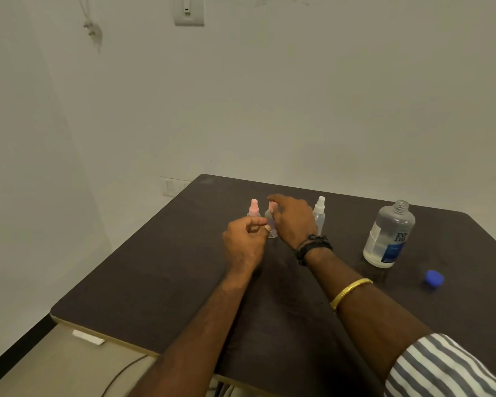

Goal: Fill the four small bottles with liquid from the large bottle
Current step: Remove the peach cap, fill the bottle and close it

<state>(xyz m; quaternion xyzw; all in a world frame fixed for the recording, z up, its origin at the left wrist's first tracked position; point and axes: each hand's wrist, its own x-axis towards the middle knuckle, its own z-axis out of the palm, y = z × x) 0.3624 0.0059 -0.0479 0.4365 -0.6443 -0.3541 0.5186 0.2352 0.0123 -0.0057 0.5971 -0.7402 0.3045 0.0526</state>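
On the dark table (161, 282) stand small spray bottles: a pink-capped one (254, 208) at the left, a clear one (319, 214) with a white cap at the right, and between them a small clear bottle (271, 228). My right hand (294, 219) covers the middle bottle's top, fingers curled on its cap. My left hand (245, 242) is beside the bottle's body, thumb against it, fingers curled. The large bottle (389, 234) stands uncapped at the right, partly filled with clear liquid. Its blue cap (433, 278) lies on the table nearby. A fourth small bottle is not visible.
A wall runs right behind the table's far edge, with switch plates (171, 187) low at the left. The table's near-left corner ends over a light surface with a white tag (88, 337) and a cable (121, 371).
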